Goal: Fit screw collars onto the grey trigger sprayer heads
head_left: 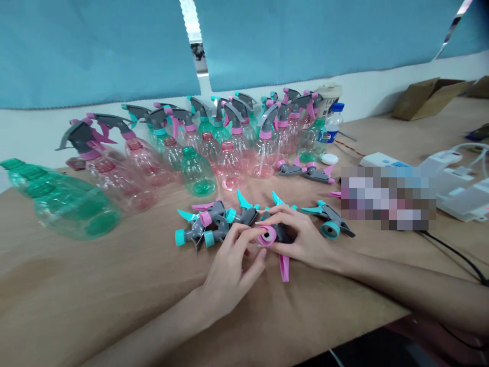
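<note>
Between my two hands is a grey trigger spray head with a pink collar (pixel 267 235); its pink trigger (pixel 284 267) hangs down toward me. My right hand (pixel 301 235) wraps round the grey body. The fingers of my left hand (pixel 233 265) pinch the pink collar, whose open end faces me. Just left of my hands lie several loose spray heads, among them one with a turquoise collar (pixel 180 237) and one with a pink collar (pixel 205 219). Another turquoise spray head (pixel 330 229) rests to the right of my right hand.
Behind stand several clear pink bottles (pixel 232 168) and green bottles (pixel 197 173), many topped with spray heads. Green bottles (pixel 76 209) lie at the left. A blue-capped drink bottle (pixel 335 122), a white device (pixel 385 162) and a cardboard box (pixel 428 99) are on the right.
</note>
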The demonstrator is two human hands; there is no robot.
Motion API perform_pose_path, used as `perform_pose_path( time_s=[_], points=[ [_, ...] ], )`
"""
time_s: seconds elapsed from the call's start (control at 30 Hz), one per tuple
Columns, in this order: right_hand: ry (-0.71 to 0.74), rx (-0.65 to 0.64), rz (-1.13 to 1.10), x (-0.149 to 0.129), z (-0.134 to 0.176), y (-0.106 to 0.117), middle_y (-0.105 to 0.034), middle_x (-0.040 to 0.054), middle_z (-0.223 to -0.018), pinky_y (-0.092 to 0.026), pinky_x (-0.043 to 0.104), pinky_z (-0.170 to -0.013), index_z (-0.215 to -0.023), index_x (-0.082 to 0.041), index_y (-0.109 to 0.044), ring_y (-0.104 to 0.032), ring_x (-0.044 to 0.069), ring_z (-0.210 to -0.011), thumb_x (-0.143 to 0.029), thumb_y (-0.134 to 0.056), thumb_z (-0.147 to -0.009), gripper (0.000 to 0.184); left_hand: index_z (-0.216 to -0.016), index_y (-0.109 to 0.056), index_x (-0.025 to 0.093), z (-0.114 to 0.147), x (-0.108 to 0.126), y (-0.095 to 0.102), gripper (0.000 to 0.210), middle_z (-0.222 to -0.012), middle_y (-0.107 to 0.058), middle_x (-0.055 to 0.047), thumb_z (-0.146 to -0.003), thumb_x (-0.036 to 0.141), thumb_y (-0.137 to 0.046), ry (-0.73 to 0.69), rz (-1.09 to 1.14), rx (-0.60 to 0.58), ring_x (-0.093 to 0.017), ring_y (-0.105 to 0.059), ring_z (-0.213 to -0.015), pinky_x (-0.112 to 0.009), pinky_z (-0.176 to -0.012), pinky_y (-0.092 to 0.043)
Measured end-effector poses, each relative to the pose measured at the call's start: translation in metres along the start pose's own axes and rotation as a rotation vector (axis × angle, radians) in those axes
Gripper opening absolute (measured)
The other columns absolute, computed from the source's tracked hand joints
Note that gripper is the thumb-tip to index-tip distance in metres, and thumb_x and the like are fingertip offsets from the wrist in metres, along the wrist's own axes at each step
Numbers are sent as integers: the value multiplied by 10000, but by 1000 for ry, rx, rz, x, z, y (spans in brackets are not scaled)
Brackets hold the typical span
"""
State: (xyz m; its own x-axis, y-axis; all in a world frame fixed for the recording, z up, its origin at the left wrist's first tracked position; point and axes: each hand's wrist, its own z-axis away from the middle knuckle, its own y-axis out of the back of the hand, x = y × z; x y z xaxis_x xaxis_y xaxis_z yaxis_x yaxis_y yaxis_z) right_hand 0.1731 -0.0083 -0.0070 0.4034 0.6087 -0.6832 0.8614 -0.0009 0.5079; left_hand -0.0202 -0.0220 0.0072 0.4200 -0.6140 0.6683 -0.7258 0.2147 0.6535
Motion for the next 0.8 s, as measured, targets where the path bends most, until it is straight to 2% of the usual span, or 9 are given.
perform_pose_path(
  time_s=[0.43,0.8],
  points=[
    [23,-22,-2,-5,1,0,-591,62,-1100,-457,354,-913,-992,-219,-633,-588,198,-1055,-190,-711,-729,276,-1079,-494,227,0,3,3,209,-995,-452,-24,-884,151,-492,-27,61,26,-104,-519,-740,-221,-620,-498],
    [20,-61,-34,2,1,1,-567,57,-1125,-436,363,-948,-982,-218,-616,-560,202,-1096,-217,-732,-717,289,-1130,-498,218,-2,0,3,243,-889,-471,-7,-900,142,-481,-42,59,-33,-112,-497,-746,-236,-664,-444]
  ],
)
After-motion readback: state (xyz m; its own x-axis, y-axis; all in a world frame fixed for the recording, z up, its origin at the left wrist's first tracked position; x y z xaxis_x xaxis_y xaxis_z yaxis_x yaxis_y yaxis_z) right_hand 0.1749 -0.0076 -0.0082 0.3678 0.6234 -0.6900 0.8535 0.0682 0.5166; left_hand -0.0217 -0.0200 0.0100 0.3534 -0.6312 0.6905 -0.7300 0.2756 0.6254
